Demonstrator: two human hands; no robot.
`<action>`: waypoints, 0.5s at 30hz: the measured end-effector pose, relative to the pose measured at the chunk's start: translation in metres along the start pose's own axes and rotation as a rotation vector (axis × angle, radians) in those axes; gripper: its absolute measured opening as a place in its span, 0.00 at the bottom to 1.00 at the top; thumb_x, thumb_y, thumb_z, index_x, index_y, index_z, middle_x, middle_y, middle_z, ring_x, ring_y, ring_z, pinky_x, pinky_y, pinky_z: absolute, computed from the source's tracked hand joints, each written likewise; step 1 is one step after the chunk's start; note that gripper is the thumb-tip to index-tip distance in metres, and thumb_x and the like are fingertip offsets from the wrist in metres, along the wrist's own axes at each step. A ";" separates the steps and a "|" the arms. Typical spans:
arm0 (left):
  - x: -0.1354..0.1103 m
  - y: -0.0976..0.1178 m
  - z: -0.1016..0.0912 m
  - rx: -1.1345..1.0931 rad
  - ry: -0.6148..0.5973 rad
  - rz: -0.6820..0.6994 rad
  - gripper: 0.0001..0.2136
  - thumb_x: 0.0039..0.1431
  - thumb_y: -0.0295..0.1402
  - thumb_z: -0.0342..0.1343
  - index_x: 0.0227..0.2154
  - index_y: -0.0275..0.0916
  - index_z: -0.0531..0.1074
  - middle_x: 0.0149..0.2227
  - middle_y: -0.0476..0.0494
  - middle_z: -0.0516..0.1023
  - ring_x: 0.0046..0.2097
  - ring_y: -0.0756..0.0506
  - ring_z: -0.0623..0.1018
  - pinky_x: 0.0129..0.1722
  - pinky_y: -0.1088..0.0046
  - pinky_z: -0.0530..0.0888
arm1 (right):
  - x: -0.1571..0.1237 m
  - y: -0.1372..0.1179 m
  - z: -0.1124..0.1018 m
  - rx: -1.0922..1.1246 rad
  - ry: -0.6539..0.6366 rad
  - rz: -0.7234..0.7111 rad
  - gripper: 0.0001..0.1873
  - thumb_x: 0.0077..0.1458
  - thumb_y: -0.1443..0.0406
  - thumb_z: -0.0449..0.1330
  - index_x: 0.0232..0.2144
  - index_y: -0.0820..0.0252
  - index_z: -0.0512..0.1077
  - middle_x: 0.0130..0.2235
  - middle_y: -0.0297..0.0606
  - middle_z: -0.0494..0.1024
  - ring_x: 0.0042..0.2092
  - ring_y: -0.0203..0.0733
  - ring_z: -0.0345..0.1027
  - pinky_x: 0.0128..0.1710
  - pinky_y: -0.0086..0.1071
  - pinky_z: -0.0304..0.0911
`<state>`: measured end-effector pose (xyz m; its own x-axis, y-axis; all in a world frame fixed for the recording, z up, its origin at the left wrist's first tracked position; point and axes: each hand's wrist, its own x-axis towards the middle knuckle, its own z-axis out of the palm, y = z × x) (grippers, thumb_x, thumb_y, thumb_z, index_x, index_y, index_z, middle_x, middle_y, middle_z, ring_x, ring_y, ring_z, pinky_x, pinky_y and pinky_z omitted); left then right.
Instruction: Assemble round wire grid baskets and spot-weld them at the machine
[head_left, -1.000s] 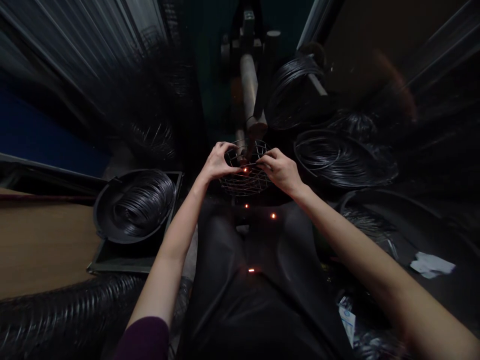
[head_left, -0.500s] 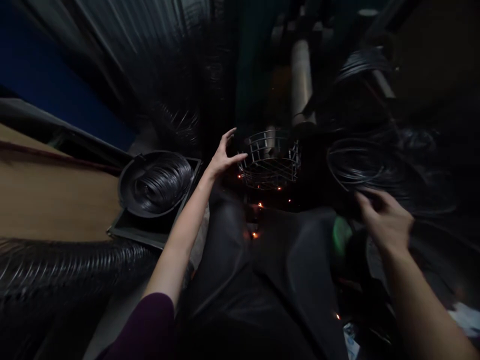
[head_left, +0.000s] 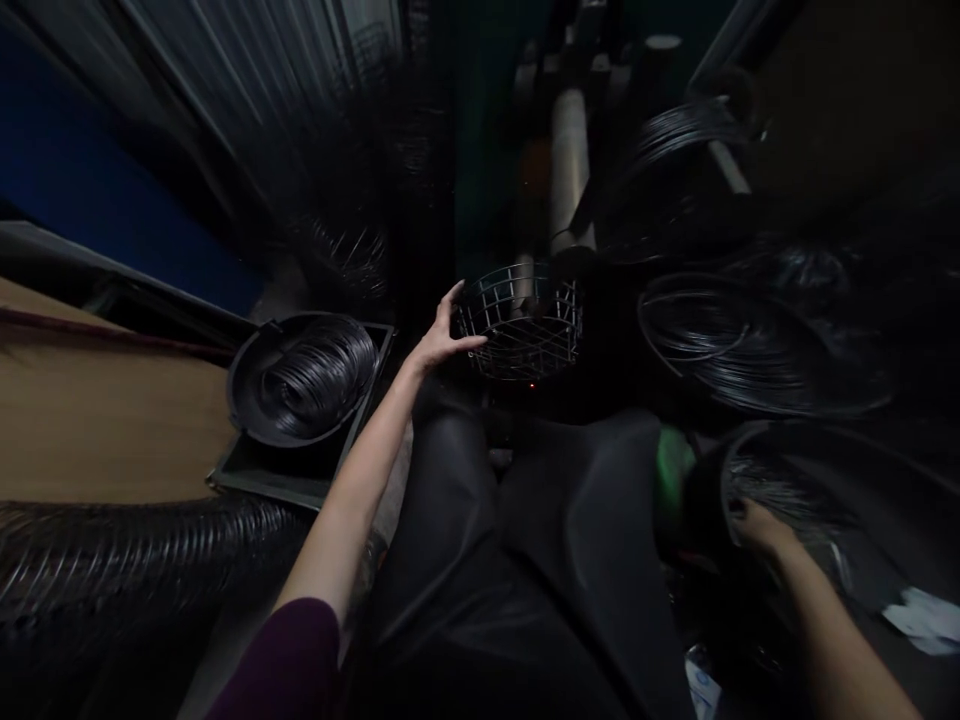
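the open left hand (head_left: 448,340) is touching a round wire basket (head_left: 521,322), which is standing just to its right. the right hand (head_left: 761,528) is resting well apart at a tub of black wire (head_left: 787,490), its grip unclear.

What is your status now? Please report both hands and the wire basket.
Left hand open at wire basket, contact unclear. Right hand low at right, on black wire coil. Pan of coiled wire beside left forearm.

Left hand (head_left: 442,335): raised, open, fingers spread; left forearm (head_left: 360,480) bare, purple sleeve (head_left: 281,660) near elbow. Right hand (head_left: 761,530): low at right, fingers curled; right forearm (head_left: 832,640) bare
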<state>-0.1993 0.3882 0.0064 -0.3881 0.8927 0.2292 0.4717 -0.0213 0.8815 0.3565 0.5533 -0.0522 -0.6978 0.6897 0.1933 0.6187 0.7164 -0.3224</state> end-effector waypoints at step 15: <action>0.066 0.027 -0.020 -0.214 -0.064 -0.141 0.25 0.51 0.52 0.64 0.42 0.34 0.81 0.41 0.41 0.84 0.43 0.42 0.80 0.47 0.68 0.73 | 0.358 -0.226 -0.037 -0.001 -0.239 -0.376 0.09 0.53 0.70 0.62 0.37 0.60 0.80 0.32 0.35 0.80 0.32 0.36 0.71 0.37 0.28 0.63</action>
<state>-0.2278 0.4376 0.0539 -0.3839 0.9201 0.0772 0.2353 0.0167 0.9718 -0.0198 0.6423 0.1237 -0.9380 0.3379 0.0771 0.3067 0.9128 -0.2697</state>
